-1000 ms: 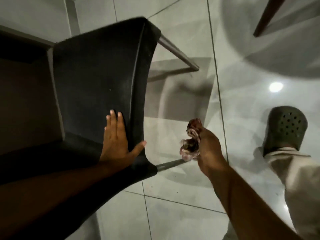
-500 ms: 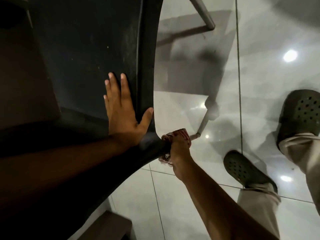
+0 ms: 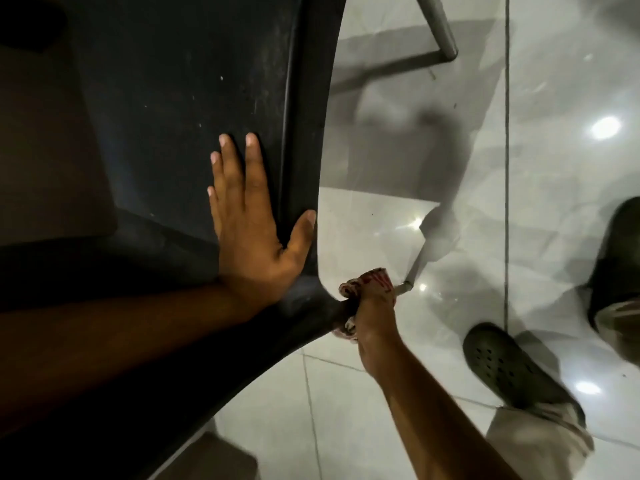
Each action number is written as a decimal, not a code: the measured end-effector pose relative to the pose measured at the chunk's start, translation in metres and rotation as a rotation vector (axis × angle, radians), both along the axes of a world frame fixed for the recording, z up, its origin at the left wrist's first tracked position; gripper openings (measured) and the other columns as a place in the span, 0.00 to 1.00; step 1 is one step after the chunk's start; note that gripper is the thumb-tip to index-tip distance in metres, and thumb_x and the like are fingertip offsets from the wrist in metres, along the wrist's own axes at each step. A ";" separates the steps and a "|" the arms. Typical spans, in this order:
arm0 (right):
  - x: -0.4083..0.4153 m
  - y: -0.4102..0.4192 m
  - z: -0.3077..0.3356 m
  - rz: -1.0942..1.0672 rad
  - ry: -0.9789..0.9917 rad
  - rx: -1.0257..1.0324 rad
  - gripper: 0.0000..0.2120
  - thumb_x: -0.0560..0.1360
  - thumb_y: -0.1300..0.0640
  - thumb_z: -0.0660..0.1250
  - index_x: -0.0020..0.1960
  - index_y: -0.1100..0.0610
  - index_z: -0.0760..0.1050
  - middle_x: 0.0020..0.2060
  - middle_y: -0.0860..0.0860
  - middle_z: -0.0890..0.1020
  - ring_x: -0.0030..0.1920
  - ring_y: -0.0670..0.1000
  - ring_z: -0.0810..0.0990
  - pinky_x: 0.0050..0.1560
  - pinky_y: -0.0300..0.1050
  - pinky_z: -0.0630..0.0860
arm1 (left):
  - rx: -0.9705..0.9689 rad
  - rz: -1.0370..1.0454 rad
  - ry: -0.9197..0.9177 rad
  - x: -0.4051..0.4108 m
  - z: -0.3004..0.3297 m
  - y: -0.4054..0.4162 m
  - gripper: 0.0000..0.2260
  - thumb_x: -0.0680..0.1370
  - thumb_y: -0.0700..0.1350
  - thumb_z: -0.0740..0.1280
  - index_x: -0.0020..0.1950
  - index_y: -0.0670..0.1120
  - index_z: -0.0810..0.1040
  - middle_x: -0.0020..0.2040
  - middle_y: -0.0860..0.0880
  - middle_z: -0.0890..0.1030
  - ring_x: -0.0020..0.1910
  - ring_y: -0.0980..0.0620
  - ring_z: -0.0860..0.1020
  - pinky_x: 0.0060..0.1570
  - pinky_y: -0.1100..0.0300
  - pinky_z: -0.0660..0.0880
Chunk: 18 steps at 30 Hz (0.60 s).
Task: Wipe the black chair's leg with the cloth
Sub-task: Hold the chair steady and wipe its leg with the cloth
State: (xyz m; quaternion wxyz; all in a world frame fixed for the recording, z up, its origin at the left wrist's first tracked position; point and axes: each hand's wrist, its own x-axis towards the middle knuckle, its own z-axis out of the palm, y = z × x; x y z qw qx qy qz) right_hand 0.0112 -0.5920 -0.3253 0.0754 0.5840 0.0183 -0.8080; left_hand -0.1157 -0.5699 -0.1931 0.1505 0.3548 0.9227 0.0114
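The black chair (image 3: 180,98) fills the left half of the head view, seen from above. My left hand (image 3: 252,223) lies flat on its seat, fingers spread, thumb hooked over the right rim. My right hand (image 3: 372,310) is closed around the near leg (image 3: 405,287) just where it leaves the seat corner, with a red and white cloth (image 3: 369,280) wrapped between palm and leg. Only the grey metal foot end of that leg shows past the cloth. A second grey leg (image 3: 440,26) slants down at the top.
Glossy pale floor tiles (image 3: 554,202) with light reflections lie to the right. My two feet in dark perforated clogs (image 3: 512,372) stand at the lower right and right edge. A brown surface (image 3: 45,150) lies to the left of the chair.
One second ago my right hand held the cloth free beside the leg; it has since moved in and closed on the leg. The view has moved closer to the chair.
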 end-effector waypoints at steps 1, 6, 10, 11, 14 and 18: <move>0.007 -0.005 -0.006 0.058 0.024 0.017 0.07 0.70 0.55 0.59 0.40 0.59 0.71 0.28 0.50 0.80 0.27 0.49 0.80 0.27 0.37 0.76 | 0.020 0.005 0.005 0.000 -0.001 0.000 0.41 0.76 0.60 0.61 0.79 0.45 0.44 0.81 0.39 0.45 0.80 0.40 0.43 0.76 0.37 0.44; 0.026 -0.008 -0.076 0.225 0.062 0.061 0.05 0.76 0.58 0.61 0.50 0.53 0.73 0.43 0.52 0.80 0.37 0.53 0.80 0.36 0.47 0.79 | 0.049 0.010 0.008 0.001 -0.005 0.002 0.39 0.77 0.59 0.60 0.79 0.45 0.44 0.81 0.41 0.44 0.80 0.42 0.42 0.77 0.38 0.43; 0.031 -0.011 -0.143 0.248 -0.036 -0.042 0.09 0.76 0.64 0.55 0.39 0.55 0.67 0.22 0.51 0.73 0.16 0.49 0.64 0.20 0.34 0.63 | 0.059 0.001 0.006 0.001 -0.007 -0.002 0.40 0.77 0.59 0.61 0.79 0.45 0.43 0.81 0.42 0.43 0.80 0.44 0.41 0.77 0.37 0.44; 0.034 -0.014 -0.154 0.242 -0.058 -0.064 0.12 0.77 0.62 0.55 0.35 0.54 0.66 0.20 0.49 0.72 0.14 0.48 0.62 0.19 0.32 0.61 | 0.062 -0.001 0.003 0.000 -0.007 -0.002 0.40 0.77 0.59 0.60 0.79 0.45 0.43 0.81 0.42 0.43 0.80 0.44 0.41 0.77 0.37 0.44; 0.037 -0.025 -0.178 0.211 -0.105 -0.088 0.22 0.78 0.55 0.55 0.26 0.53 0.69 0.18 0.47 0.70 0.12 0.47 0.59 0.20 0.31 0.58 | 0.064 -0.013 -0.002 0.000 -0.007 -0.003 0.40 0.77 0.60 0.60 0.79 0.45 0.43 0.81 0.42 0.43 0.80 0.45 0.41 0.76 0.36 0.45; 0.027 -0.012 -0.142 0.214 -0.158 -0.069 0.10 0.77 0.57 0.55 0.36 0.54 0.64 0.19 0.49 0.72 0.12 0.47 0.59 0.20 0.30 0.60 | 0.063 -0.028 -0.003 0.001 -0.007 -0.003 0.40 0.77 0.60 0.60 0.79 0.44 0.44 0.81 0.40 0.44 0.80 0.41 0.42 0.76 0.34 0.46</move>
